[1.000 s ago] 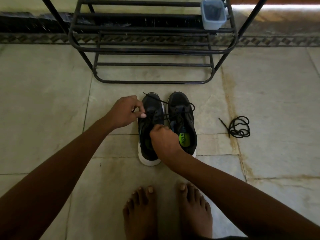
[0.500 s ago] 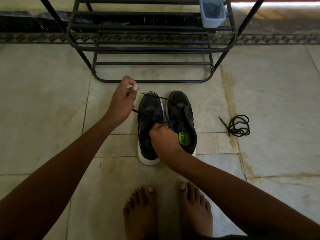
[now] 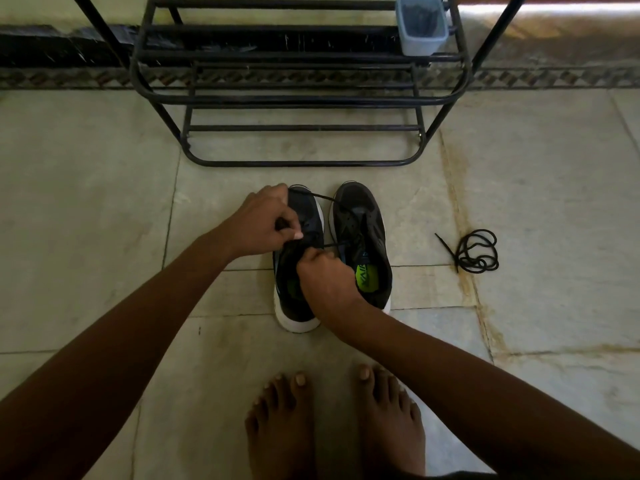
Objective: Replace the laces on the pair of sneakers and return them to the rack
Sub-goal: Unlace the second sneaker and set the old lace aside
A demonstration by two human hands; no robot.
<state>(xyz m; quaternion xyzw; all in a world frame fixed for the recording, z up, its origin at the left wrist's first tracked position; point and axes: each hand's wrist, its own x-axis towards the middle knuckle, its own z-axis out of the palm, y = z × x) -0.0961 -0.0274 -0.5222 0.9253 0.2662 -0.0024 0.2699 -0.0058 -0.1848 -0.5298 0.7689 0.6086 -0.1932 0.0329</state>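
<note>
Under both hands, left sneaker's (image 3: 304, 216) eyelets hidden.

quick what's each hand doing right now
Left hand: fingers curled, pinching the black lace over the left sneaker.
Right hand: fingers curled at the same sneaker's eyelets, apparently gripping the lace.

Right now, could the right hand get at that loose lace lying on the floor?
Probably yes, once it lets go. The right hand is busy at the left sneaker, pinching its lace. The coiled lace lies on bare floor to the right of the right sneaker, with nothing between.
</note>
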